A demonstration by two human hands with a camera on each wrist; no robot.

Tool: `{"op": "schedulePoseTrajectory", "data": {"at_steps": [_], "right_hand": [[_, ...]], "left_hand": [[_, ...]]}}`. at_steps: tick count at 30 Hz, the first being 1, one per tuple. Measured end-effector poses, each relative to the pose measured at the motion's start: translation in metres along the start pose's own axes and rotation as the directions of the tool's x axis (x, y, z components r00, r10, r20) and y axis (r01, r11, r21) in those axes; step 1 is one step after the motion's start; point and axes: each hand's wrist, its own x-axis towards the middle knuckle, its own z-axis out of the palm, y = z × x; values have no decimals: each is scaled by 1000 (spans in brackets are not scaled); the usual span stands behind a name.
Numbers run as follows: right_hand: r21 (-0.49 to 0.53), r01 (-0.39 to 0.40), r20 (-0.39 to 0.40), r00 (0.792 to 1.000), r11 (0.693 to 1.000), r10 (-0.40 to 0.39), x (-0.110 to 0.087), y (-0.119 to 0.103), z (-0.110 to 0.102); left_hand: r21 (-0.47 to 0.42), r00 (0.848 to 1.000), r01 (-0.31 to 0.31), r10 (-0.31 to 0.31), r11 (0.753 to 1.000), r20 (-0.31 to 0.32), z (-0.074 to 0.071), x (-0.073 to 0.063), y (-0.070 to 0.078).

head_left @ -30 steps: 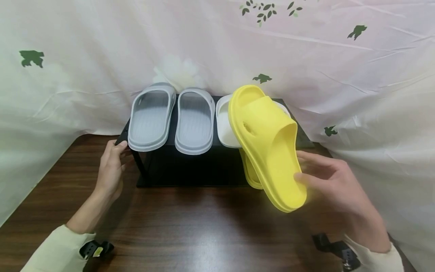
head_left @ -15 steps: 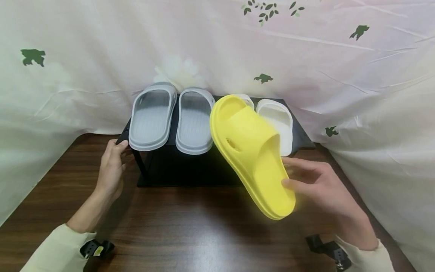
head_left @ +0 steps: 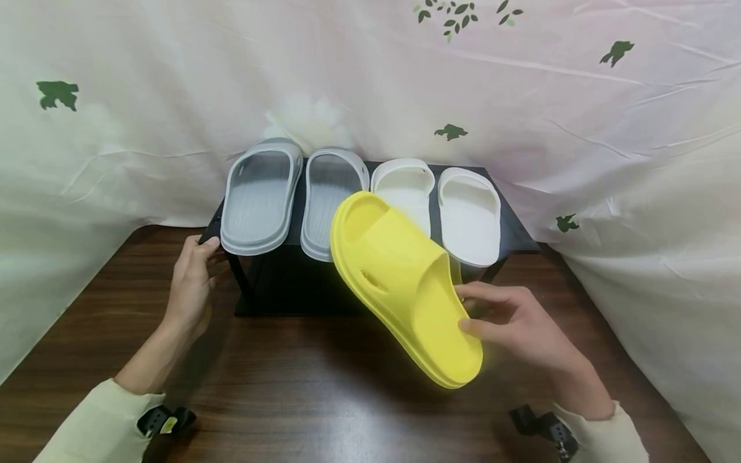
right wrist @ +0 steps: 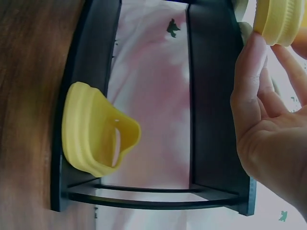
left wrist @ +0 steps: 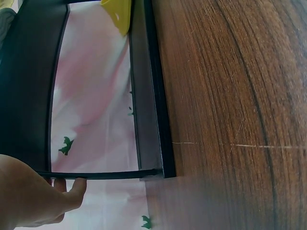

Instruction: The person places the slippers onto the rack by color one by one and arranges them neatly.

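My right hand (head_left: 521, 325) pinches a yellow slipper (head_left: 399, 283) at its heel, thumb on the footbed side. The slipper is tilted, toe up and to the left, in front of a black two-tier shoe rack (head_left: 515, 235). Part of the grey and white footwear behind is covered by it. At the rack's left front corner my left hand (head_left: 188, 276) grips the upper shelf, its thumb near the edge. In the right wrist view, a second yellow slipper (right wrist: 91, 132) rests on the lower shelf; the head view mostly hides it.
On the upper shelf stand two grey slippers (head_left: 257, 199) at the left and two white slippers (head_left: 470, 222) at the right. Behind the rack hangs a pale patterned cloth (head_left: 202, 77). Everything stands on a dark wooden tabletop (head_left: 278, 386).
My right hand has carried the yellow slipper left and toward me, uncovering the white pair and now overlapping the right grey slipper. The left hand has stayed at the rack's corner.
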Motion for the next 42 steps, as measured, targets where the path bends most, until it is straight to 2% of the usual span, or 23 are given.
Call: {"op": "schedulePoseTrajectory", "data": {"at_steps": [5,14,22,29,35,42], "right_hand": [[-43,13,22,1000,999,-12,-2,5,0],[-47,44,70,997,998,-41,-8,17,-2],[-13,-8,128,992,1000,9,-18,29,-11],[-35,-3,145,989,999,8,-23,36,-15],[-25,-77,160,984,997,80,-26,39,-19],[-21,-74,204,976,997,77,-25,43,-19]], "left_hand": [[-1,1000,-2,2,1000,0,0,0,0],[5,1000,2,-2,1000,5,0,0,-1],[-16,1000,-3,3,1000,-5,1,0,-1],[-35,1000,0,-1,999,-14,2,1,0],[-32,1000,4,-5,999,-16,3,1,-1],[-61,999,26,-28,998,-43,4,3,-1]]}}
